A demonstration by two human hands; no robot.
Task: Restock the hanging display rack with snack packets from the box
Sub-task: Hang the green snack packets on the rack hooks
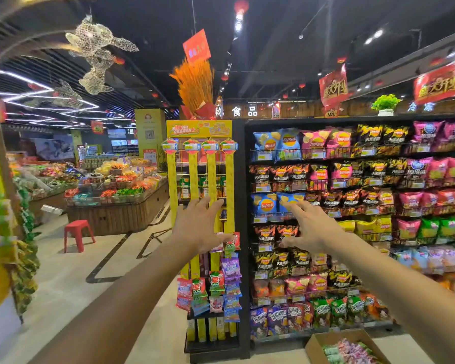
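Observation:
A yellow hanging display rack (199, 179) with several vertical clip strips stands at the end of a shelf unit. Its upper strips are bare; small snack packets (213, 287) hang in a cluster on the lower part. My left hand (199, 223) is stretched out in front of the rack's middle, fingers spread, holding nothing. My right hand (309, 227) reaches forward to the right of the rack, fingers spread and empty, in front of the chip shelves. A cardboard box (323, 340) with pink and green packets (348, 352) sits on the floor at the bottom right.
Black shelves full of chip bags (352, 206) fill the right side. A red stool (77, 233) stands on the open floor to the left, beside a wooden island (121, 214) of loose sweets. Hanging packets (16, 245) edge the far left.

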